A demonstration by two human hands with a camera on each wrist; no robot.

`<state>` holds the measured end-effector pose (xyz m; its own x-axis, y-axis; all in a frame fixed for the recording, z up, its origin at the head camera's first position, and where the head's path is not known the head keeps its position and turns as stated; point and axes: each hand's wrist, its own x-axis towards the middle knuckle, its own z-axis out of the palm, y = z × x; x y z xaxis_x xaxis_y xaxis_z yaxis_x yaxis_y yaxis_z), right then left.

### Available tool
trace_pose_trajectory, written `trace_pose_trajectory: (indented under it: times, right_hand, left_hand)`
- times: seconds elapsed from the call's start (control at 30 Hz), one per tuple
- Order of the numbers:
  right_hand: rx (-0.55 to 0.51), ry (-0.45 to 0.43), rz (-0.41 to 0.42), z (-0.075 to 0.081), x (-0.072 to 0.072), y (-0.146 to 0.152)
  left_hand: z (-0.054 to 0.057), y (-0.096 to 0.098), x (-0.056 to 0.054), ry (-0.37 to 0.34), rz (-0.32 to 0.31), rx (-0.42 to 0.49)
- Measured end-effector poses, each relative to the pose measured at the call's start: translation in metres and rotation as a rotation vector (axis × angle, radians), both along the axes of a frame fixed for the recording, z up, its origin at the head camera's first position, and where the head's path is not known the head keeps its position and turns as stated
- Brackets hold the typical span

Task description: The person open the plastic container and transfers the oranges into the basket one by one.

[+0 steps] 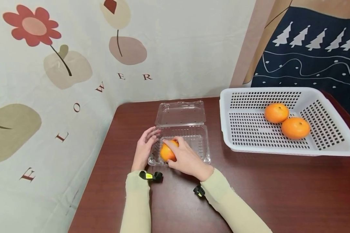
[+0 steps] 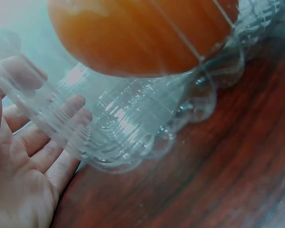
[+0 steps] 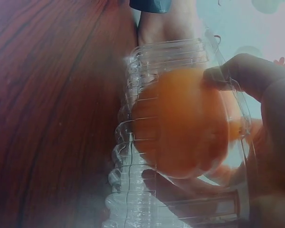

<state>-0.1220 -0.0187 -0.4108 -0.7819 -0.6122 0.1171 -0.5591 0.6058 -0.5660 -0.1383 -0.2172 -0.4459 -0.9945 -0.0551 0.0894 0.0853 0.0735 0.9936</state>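
An open clear plastic clamshell box (image 1: 194, 142) lies on the table, its lid (image 1: 180, 113) folded back toward the wall. Inside its near left part is an orange (image 1: 167, 152), which my right hand (image 1: 188, 158) grips from above, thumb and fingers around it. In the right wrist view the orange (image 3: 180, 123) shows through the box's clear side wall. My left hand (image 1: 144, 147) rests along the box's left side. The left wrist view shows its fingers (image 2: 50, 147) fairly straight against the outside of the clear wall.
To the right stands a white perforated plastic basket (image 1: 226, 129) holding two more oranges (image 1: 276, 113). The dark red wooden table (image 1: 265, 191) meets a flower-printed cloth (image 1: 178, 48) at its back and left edges. A navy cloth with white trees (image 1: 309, 61) hangs behind the basket.
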Motion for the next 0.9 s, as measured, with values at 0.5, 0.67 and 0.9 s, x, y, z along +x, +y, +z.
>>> trace_pose_trajectory:
  times: [0.5,0.67,0.9]
  right_hand:
    - [-0.042,-0.050,-0.041,-0.0004,-0.0031,-0.0006]
    - [-0.031,-0.050,-0.040,-0.0007,-0.0032,-0.0005]
    - [0.019,-0.016,-0.052,-0.0010,-0.0018,0.0002]
  left_hand:
    - [0.0104,0.0044,0.0026,-0.005,-0.009,0.028]
    - [0.0104,0.0042,0.0031,-0.020,-0.003,0.013]
    - [0.0098,0.0043,0.0025,-0.016,-0.003,0.015]
